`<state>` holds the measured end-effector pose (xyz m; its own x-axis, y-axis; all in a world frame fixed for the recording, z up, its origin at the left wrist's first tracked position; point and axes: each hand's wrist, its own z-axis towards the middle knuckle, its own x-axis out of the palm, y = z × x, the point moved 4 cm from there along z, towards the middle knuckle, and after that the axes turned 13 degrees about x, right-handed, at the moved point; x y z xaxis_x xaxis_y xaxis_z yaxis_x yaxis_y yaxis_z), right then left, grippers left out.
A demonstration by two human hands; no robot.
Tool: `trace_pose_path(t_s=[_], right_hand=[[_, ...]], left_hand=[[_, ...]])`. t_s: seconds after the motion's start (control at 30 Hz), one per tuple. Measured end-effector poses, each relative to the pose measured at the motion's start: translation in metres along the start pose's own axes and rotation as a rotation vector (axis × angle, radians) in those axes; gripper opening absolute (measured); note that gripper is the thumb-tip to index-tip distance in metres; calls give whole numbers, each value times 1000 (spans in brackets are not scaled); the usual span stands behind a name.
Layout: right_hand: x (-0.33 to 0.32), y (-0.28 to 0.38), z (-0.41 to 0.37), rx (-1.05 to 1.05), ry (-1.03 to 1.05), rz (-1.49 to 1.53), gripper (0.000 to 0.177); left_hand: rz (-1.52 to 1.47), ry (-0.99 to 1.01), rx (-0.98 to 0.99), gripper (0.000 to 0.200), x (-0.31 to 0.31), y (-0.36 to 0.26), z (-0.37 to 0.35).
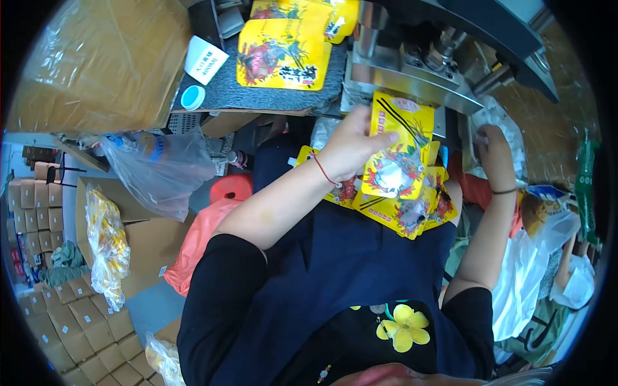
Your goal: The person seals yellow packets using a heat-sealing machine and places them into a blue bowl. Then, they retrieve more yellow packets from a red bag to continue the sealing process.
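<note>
My left hand point(357, 143) is closed on a yellow printed pouch point(398, 145), thumb across its front, held up in front of the metal press point(412, 80). Under it, several more yellow pouches point(402, 215) lie fanned out in a loose pile on my lap, over a dark blue apron point(360, 257). My right hand point(494, 151) is at the right of the press, beside a white plastic bag point(505, 122). Its fingers are curled and partly hidden; what they hold, if anything, cannot be made out.
More yellow pouches point(283, 61) lie stacked on the dark worktop point(225, 96), near a small white box point(205, 59) and a round blue-white lid point(192, 97). A large taped carton point(96, 64) stands at the left. Red plastic bags point(203, 248) hang below. Stacked cartons point(90, 321) fill the lower left.
</note>
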<state>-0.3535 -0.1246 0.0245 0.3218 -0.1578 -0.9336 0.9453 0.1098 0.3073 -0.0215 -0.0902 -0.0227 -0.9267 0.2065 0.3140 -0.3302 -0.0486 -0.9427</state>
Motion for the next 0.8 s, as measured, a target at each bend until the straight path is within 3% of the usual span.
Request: trace_pose_path(t_s=[0.07,0.13,0.23,0.33,0.37,0.43,0.47,0.53,0.63,0.67,0.73,0.77,0.8], right_hand=[[-2,-11,-3,-16,39,14,24],[-12,2,-9,47,64,86,23],[-27,15,-14,165,-5,86,21],[-37,35,-27,1,-203,194,21],[-35,40,-29,48,-129,243,24],[-27,79,-35,-16,-60,351,32],[-19,98,-35,-178,-118,288,19],[-15,135,-42,-217,97,522,11],[-25,159,-37,-125,85,737,12],[-26,162,-36,-34,64,822,14],[-18,170,-29,-215,-9,736,18],[-20,167,-31,-206,22,654,19],[-22,162,-31,-200,54,571,19]], left_hand=[[675,-215,252,42,-41,-29,15],[1312,-280,871,58,-78,-79,28],[1791,162,668,59,-105,-64,13],[1694,340,650,36,-97,-57,-20],[1549,223,692,31,-95,-59,-26],[898,39,476,23,-94,-54,-26],[572,-44,356,20,-91,-49,-27],[882,101,250,20,-65,-53,-32],[854,250,255,21,-22,-45,-35],[745,277,190,23,-13,-35,-36],[584,279,49,24,10,-35,-41],[629,362,13,27,11,-28,-41],[297,355,-160,30,14,-8,-46]])
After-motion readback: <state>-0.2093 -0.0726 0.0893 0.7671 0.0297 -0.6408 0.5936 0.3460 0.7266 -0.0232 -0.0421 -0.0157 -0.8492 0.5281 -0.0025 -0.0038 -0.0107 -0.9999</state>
